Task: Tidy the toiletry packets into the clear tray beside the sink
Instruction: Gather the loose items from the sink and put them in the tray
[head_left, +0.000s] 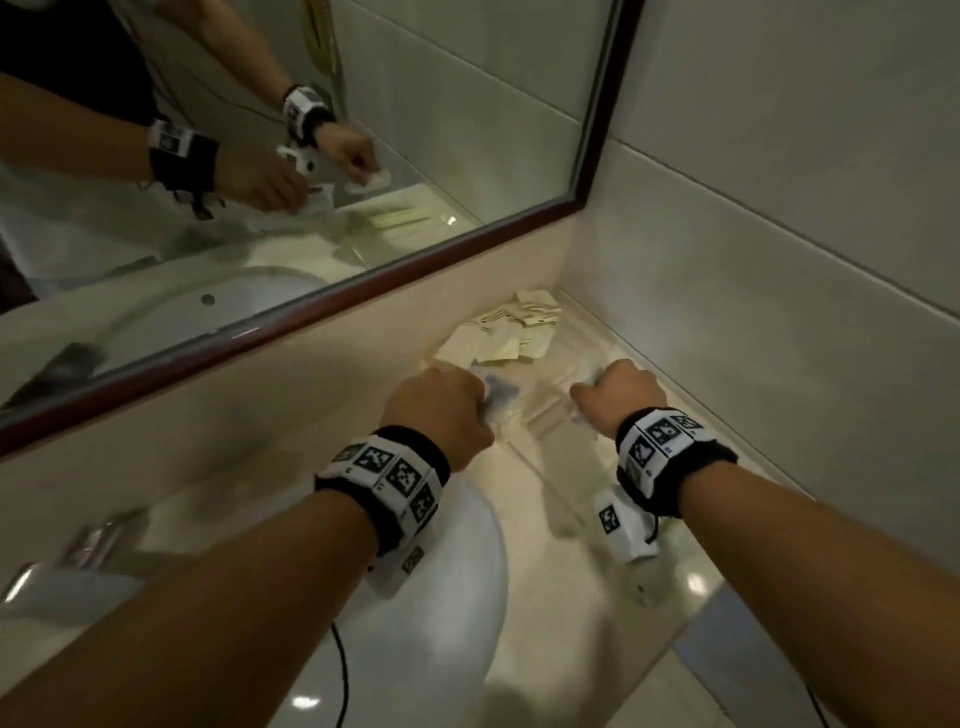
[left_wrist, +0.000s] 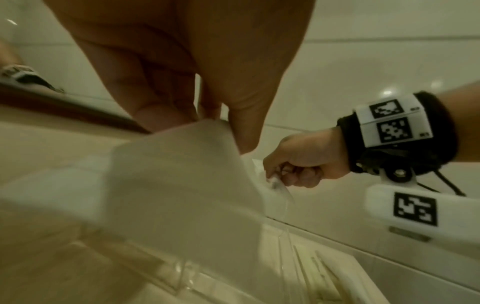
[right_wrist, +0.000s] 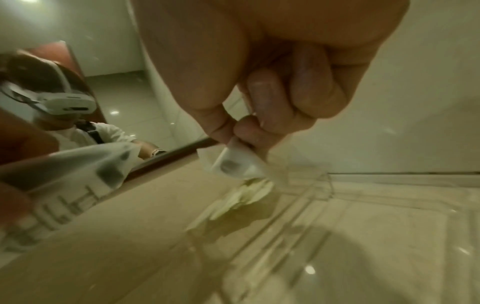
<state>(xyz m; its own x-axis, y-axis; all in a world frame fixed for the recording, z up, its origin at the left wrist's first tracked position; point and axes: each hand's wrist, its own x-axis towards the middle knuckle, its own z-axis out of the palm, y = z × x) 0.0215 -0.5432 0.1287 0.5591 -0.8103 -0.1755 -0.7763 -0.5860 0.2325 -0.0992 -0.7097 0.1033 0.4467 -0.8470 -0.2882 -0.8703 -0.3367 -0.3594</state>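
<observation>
In the far right corner of the worktop (head_left: 519, 530), where the mirror (head_left: 311, 156) meets the tiled wall, it all happens beside the sink (head_left: 441, 597). The clear tray (head_left: 550, 415) lies along the wall, its acrylic walls barely visible against the stone, and both hands hover right above it. A loose heap of pale packets (head_left: 519, 327) sits at the far end, in the corner; whether they lie inside the tray or just past it, I cannot tell.

Now the packets in play. The left hand (head_left: 441, 410) has its fingers curled down, pinching a flat white packet (left_wrist: 182, 185) by its top edge, and the sheet hangs limp and bends under its own weight. Light, soft, slick film, that is my read, so the edge or a corner is the place to take it, and a firm pinch is wise because it could slide out.

Smaller still, over on the right: the right hand (head_left: 618, 389) is closed into a near fist, thumb and forefinger nipping a small crumpled packet (right_wrist: 233, 162) with a dark printed patch. It looks almost weightless and nothing here seems breakable, so a simple drop into the tray should do.
</observation>
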